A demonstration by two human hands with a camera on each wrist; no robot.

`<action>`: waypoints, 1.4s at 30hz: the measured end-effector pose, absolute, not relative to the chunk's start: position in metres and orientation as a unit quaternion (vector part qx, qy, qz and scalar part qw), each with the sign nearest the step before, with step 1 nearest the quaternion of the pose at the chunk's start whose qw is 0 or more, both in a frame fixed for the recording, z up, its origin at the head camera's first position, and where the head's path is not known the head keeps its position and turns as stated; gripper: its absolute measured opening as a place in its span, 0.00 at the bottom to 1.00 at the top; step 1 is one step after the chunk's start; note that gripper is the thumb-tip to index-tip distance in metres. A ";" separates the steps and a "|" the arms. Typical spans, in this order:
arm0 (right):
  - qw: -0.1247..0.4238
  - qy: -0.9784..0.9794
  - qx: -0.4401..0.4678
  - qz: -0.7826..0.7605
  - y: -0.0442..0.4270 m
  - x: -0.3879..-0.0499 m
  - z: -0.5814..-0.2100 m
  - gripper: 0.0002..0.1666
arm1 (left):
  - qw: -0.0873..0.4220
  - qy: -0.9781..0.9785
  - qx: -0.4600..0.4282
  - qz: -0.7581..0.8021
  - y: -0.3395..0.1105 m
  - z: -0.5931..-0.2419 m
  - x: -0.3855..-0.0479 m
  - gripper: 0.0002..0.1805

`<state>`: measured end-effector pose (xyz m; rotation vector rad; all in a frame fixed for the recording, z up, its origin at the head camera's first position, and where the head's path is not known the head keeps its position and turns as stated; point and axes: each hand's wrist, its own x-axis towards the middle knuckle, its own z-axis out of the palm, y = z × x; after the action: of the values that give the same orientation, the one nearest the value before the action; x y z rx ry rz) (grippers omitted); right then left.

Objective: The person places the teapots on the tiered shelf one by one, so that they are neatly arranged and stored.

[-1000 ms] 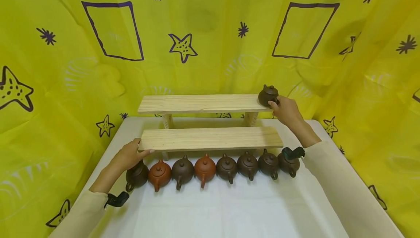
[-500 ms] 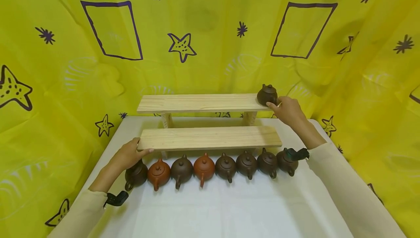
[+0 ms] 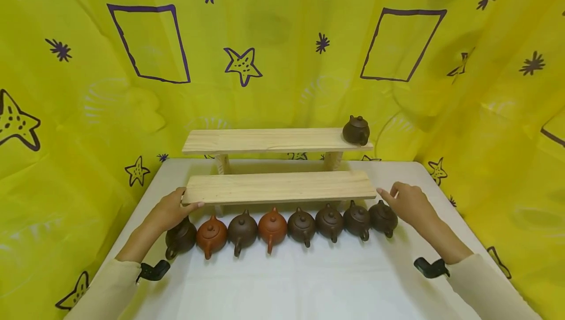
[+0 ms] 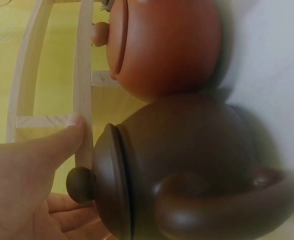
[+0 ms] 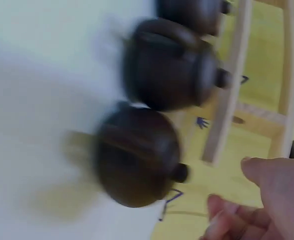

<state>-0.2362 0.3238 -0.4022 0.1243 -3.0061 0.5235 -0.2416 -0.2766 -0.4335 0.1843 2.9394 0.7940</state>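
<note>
My left hand [image 3: 169, 209] holds the left end of the lower board of a two-tier wooden shelf [image 3: 278, 186], thumb along its front edge; its other fingers are partly hidden. Just below that hand stands a dark brown teapot [image 4: 186, 150]. On the right end of the upper board sits another dark brown teapot [image 3: 355, 130], upright and untouched. My right hand [image 3: 408, 202] is in the air beside the lower board's right end, thumb and fingers apart and holding nothing. Near it is the rightmost dark teapot [image 3: 383, 218] of the front row, blurred in the right wrist view.
Along the shelf's front, several teapots stand side by side on a white-covered table [image 3: 282, 285], handles toward me. Two are reddish-orange, the left one [image 3: 212, 235] and the middle one [image 3: 272, 227]. A yellow patterned curtain [image 3: 273, 85] encloses the back and sides.
The right hand has let go of the teapot on the upper board and come down toward the front row. That teapot stays on the board. My left hand keeps its place on the shelf.
</note>
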 end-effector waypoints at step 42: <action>0.051 -0.965 -0.006 0.256 0.331 -0.173 -0.474 0.23 | 0.045 0.964 0.061 0.256 -0.277 -0.432 -0.238 0.46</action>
<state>-0.1732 0.3309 -0.4740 -0.0176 -2.9367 0.7804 -0.2382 -0.2766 -0.4325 0.1867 2.9444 0.7816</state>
